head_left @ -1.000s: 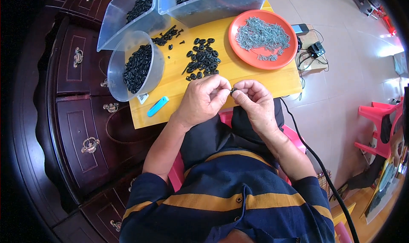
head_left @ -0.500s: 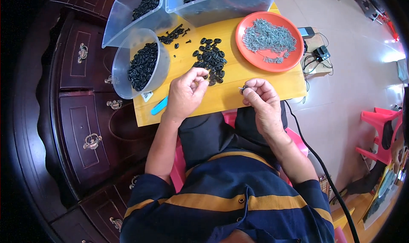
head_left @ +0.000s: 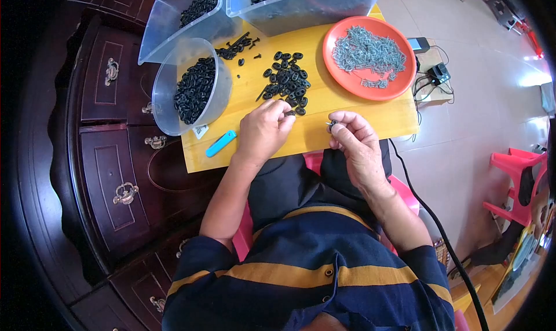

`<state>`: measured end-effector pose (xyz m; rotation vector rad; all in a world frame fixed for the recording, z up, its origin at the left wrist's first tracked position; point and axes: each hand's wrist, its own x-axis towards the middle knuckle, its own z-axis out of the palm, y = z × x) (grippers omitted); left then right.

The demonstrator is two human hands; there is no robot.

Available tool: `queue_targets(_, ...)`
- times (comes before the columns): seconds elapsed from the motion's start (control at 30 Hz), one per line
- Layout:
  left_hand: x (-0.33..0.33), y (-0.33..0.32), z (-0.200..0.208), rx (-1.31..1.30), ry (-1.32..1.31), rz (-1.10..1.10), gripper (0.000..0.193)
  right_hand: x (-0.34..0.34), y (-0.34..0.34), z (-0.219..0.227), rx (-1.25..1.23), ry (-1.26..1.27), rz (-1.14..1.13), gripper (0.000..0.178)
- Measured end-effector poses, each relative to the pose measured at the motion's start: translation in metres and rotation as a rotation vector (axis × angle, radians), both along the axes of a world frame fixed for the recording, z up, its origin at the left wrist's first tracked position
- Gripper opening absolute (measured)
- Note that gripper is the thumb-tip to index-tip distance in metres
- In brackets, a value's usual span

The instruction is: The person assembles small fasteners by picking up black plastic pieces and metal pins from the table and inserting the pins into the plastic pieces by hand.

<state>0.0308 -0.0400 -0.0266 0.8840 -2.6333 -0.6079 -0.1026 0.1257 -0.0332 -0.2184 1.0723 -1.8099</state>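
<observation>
Far left: dark wooden drawer fronts (head_left: 107, 192), with ornate metal pulls. Next, clear rectangular bin (head_left: 152, 47) and round tub (head_left: 164, 79), both holding small black parts. On yellow tabletop (head_left: 315, 108): blue tool (head_left: 221, 144), lying flat near left wrist; long black parts (head_left: 236, 46), heaped beside the tub. Left hand (head_left: 260, 131): thumb and forefinger tips close together at a dark piece (head_left: 291, 113), on near edge of pile of oval black pieces (head_left: 285, 79); cannot tell whether clamped yet. Behind the pile, second clear bin (head_left: 307, 9). Right hand (head_left: 356, 139): thumb and fingers clamped on small black part (head_left: 333, 124), metal pin (head_left: 328, 123) jutting leftward, well apart from left fingertips. Beyond: orange-red plate (head_left: 353, 80), bearing loose metal pins (head_left: 368, 50). Far right: pink stool (head_left: 512, 180).

Step in hand, as judged: picking one oval piece from the pile, pinned part held ready. Probably calls next for a secure left pinch and a steady right grip, pin exposed.
</observation>
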Motion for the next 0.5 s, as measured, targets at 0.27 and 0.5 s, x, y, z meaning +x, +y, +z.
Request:
queue_targets(0.27, 0.001, 0.002, 0.001, -0.026, -0.132, -0.067, 0.018, 0.001, 0.0, 0.001, 0.004, -0.02, 0.007, 0.019)
queue_targets(0.5, 0.006, 0.015, 0.006, 0.33, 0.057, -0.08, 0.013, 0.0, 0.002, -0.002, 0.015, -0.003, 0.035, 0.018)
